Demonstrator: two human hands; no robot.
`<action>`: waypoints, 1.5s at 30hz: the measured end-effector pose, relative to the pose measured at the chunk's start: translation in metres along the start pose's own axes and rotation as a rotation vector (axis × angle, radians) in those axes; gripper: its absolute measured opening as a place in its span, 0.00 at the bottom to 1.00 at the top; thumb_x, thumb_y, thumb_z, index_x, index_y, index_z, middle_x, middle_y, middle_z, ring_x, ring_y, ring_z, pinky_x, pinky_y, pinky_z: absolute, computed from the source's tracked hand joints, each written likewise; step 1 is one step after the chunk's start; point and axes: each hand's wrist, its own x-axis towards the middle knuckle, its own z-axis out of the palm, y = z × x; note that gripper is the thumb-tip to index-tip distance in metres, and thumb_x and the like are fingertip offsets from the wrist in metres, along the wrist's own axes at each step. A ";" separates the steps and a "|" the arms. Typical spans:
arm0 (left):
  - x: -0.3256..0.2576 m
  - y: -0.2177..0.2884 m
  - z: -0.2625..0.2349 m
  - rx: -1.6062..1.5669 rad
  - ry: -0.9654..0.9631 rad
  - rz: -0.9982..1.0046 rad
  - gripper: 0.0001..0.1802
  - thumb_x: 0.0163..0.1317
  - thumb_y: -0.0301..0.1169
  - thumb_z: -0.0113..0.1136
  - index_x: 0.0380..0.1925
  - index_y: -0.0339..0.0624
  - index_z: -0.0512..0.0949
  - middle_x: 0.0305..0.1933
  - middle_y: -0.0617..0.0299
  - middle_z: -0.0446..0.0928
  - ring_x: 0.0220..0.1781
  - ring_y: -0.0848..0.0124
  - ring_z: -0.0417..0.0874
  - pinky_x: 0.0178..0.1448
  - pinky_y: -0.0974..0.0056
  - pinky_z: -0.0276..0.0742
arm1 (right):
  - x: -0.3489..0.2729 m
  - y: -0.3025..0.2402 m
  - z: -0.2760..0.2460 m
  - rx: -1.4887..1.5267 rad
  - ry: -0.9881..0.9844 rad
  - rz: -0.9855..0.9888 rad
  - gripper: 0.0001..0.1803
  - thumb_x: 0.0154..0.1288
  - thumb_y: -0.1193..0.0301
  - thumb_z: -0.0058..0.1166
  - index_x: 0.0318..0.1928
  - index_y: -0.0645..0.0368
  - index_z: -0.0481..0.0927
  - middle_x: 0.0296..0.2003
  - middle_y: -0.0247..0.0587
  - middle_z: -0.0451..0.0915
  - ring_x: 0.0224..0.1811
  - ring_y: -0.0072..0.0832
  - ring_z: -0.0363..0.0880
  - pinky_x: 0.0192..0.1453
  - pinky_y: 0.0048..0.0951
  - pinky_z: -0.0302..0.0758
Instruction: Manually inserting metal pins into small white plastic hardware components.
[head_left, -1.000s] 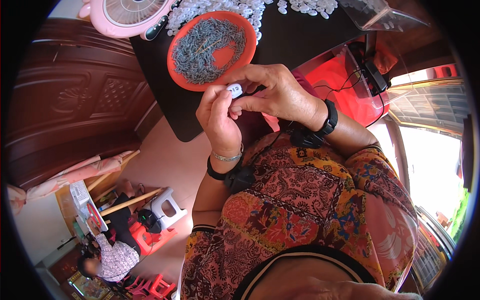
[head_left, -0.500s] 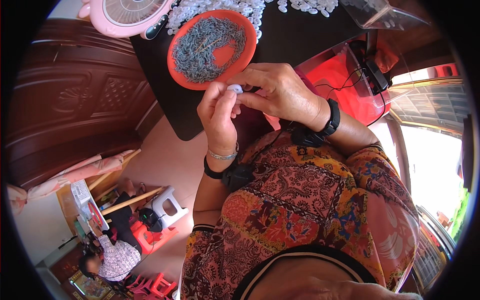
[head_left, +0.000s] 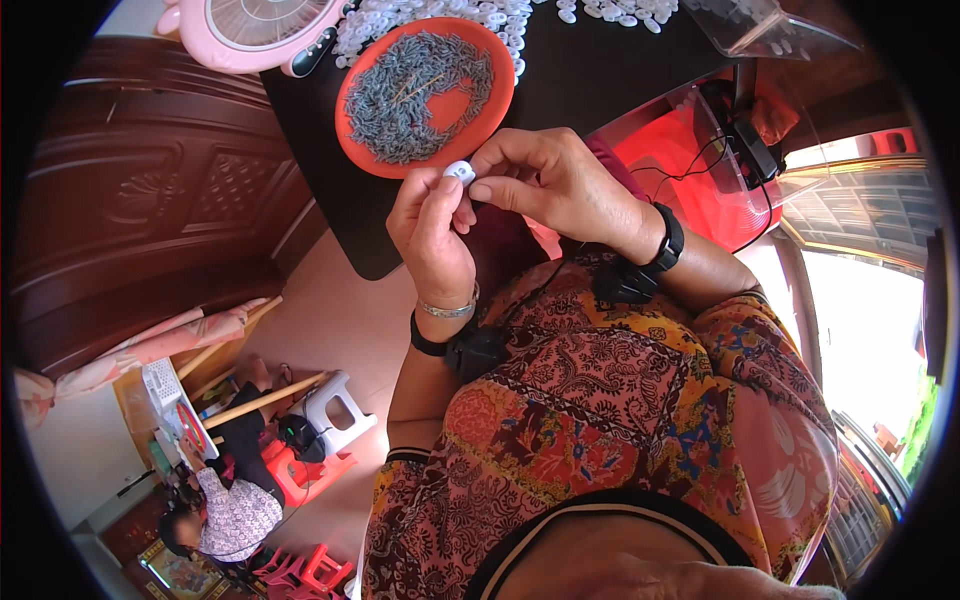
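In the head view, just below the near rim of an orange-red dish (head_left: 450, 108), a small white oval piece (head_left: 459, 172) is pinched between the thumb and curled forefinger of the left hand (head_left: 436, 235), the other fingers folded in behind. The right hand (head_left: 562, 185) is right beside it, thumb and forefinger bent toward each other with their tips at the piece's right edge; whether they touch it, or hold something small between them, I cannot tell. Of the two hands, only the left plainly has hold of anything.

The dish sits on a black desk (head_left: 610, 85) and holds many small grey, slender pieces (head_left: 380, 110), heaped mostly around the sides, with a bare patch right of the middle. A thin yellowish stick (head_left: 418, 89) lies across the grey pieces. Beyond the dish is a spread of white oval pieces (head_left: 430, 13), with a smaller group of them (head_left: 630, 10) farther right. A pink fan (head_left: 268, 28) stands at the upper left of the dish, and a clear container (head_left: 775, 35) is at the upper right.

At the lower left, well apart from the desk, another person (head_left: 238, 520) is near a white stool (head_left: 345, 415) and a red stool (head_left: 310, 478).
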 end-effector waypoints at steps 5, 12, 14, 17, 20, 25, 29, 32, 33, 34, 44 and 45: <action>-0.002 0.004 -0.003 0.088 -0.056 -0.024 0.08 0.59 0.30 0.51 0.26 0.37 0.72 0.19 0.66 0.68 0.20 0.79 0.64 0.26 0.74 0.57 | -0.001 0.002 -0.002 0.200 -0.067 0.184 0.06 0.61 0.73 0.57 0.34 0.65 0.78 0.23 0.35 0.79 0.26 0.17 0.76 0.32 0.21 0.74; 0.001 0.009 -0.008 0.336 -0.256 0.055 0.11 0.62 0.32 0.48 0.24 0.37 0.71 0.18 0.68 0.66 0.21 0.82 0.63 0.26 0.75 0.55 | -0.002 0.008 -0.005 0.265 -0.158 0.256 0.04 0.59 0.76 0.55 0.31 0.64 0.78 0.21 0.31 0.77 0.23 0.14 0.72 0.27 0.18 0.69; 0.001 0.007 -0.008 0.359 -0.276 0.061 0.12 0.62 0.32 0.48 0.24 0.37 0.71 0.18 0.68 0.66 0.21 0.82 0.64 0.26 0.75 0.55 | 0.001 0.004 -0.007 0.331 -0.198 0.385 0.04 0.61 0.76 0.54 0.32 0.65 0.76 0.23 0.29 0.75 0.25 0.12 0.71 0.28 0.15 0.67; -0.003 0.002 -0.001 0.273 -0.180 0.071 0.12 0.64 0.32 0.46 0.24 0.37 0.71 0.18 0.68 0.65 0.20 0.81 0.62 0.25 0.75 0.54 | 0.001 0.000 -0.001 0.485 -0.146 0.384 0.04 0.61 0.76 0.54 0.29 0.64 0.76 0.22 0.28 0.74 0.23 0.11 0.69 0.26 0.15 0.65; -0.005 -0.003 0.003 0.047 -0.060 0.026 0.13 0.66 0.32 0.45 0.25 0.37 0.69 0.17 0.68 0.62 0.18 0.81 0.60 0.24 0.75 0.53 | 0.001 -0.001 0.006 0.490 -0.101 0.342 0.05 0.61 0.76 0.53 0.28 0.63 0.75 0.22 0.28 0.74 0.22 0.11 0.68 0.25 0.15 0.65; -0.003 -0.003 0.001 -0.004 -0.077 0.000 0.13 0.66 0.33 0.45 0.26 0.37 0.69 0.18 0.68 0.63 0.18 0.80 0.61 0.23 0.75 0.54 | 0.001 -0.002 0.007 0.481 -0.099 0.332 0.05 0.62 0.76 0.53 0.29 0.63 0.75 0.22 0.28 0.74 0.23 0.12 0.69 0.25 0.15 0.65; 0.000 0.005 -0.002 0.057 -0.090 -0.038 0.16 0.66 0.37 0.46 0.23 0.40 0.69 0.17 0.70 0.63 0.19 0.83 0.61 0.22 0.75 0.52 | 0.001 0.004 0.008 0.413 -0.087 0.227 0.07 0.64 0.73 0.53 0.31 0.64 0.75 0.23 0.28 0.74 0.24 0.12 0.70 0.26 0.17 0.67; -0.002 0.005 -0.001 0.084 -0.030 -0.014 0.16 0.66 0.37 0.46 0.23 0.40 0.69 0.18 0.70 0.63 0.19 0.83 0.61 0.23 0.75 0.52 | 0.002 -0.004 0.005 0.100 -0.124 0.204 0.11 0.62 0.69 0.57 0.29 0.65 0.76 0.20 0.37 0.78 0.24 0.22 0.75 0.29 0.25 0.71; -0.001 0.004 -0.002 0.083 -0.031 -0.015 0.16 0.66 0.37 0.46 0.23 0.40 0.69 0.18 0.70 0.63 0.19 0.83 0.61 0.23 0.75 0.52 | 0.002 -0.005 0.005 0.099 -0.124 0.205 0.11 0.62 0.69 0.57 0.29 0.65 0.76 0.20 0.37 0.78 0.24 0.22 0.75 0.29 0.25 0.71; -0.001 0.003 -0.004 0.128 -0.065 0.012 0.16 0.66 0.37 0.46 0.22 0.39 0.69 0.18 0.70 0.63 0.19 0.82 0.60 0.23 0.74 0.52 | 0.001 -0.007 0.006 0.085 -0.117 0.210 0.11 0.62 0.68 0.57 0.29 0.65 0.76 0.21 0.38 0.78 0.24 0.23 0.75 0.29 0.26 0.71; 0.003 0.008 -0.017 0.284 -0.320 0.189 0.14 0.65 0.35 0.48 0.23 0.38 0.68 0.19 0.69 0.63 0.21 0.81 0.61 0.24 0.72 0.55 | 0.001 -0.022 0.001 0.203 -0.185 0.297 0.10 0.62 0.70 0.56 0.29 0.66 0.77 0.23 0.38 0.80 0.26 0.20 0.78 0.32 0.24 0.74; 0.003 0.009 -0.016 0.284 -0.320 0.190 0.14 0.65 0.35 0.48 0.23 0.38 0.68 0.19 0.69 0.63 0.21 0.81 0.61 0.24 0.72 0.55 | 0.001 -0.024 -0.001 0.203 -0.186 0.296 0.10 0.62 0.70 0.56 0.29 0.66 0.77 0.23 0.38 0.80 0.26 0.20 0.78 0.32 0.24 0.74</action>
